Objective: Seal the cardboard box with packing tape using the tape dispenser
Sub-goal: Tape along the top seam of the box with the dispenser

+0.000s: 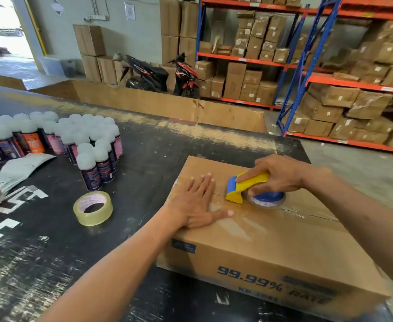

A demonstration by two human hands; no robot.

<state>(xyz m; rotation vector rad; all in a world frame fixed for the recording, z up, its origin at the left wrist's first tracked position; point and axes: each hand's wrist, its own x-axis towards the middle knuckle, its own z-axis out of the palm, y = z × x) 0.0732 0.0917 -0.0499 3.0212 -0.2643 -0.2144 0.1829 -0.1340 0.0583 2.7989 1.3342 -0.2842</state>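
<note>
A closed brown cardboard box (272, 242) with blue print on its near side lies on the black table. A strip of clear tape (307, 213) runs along its top seam from the right. My right hand (281, 174) grips the yellow and blue tape dispenser (249, 185), which rests on the seam near the middle of the lid. My left hand (198, 203) lies flat, fingers spread, on the left part of the lid, just left of the dispenser.
A loose roll of clear tape (93, 208) lies on the black table (51, 263) left of the box. Several spray cans (74, 140) with white caps stand farther left, beside grey mailer bags (16, 170). Shelves of cartons and two scooters fill the background.
</note>
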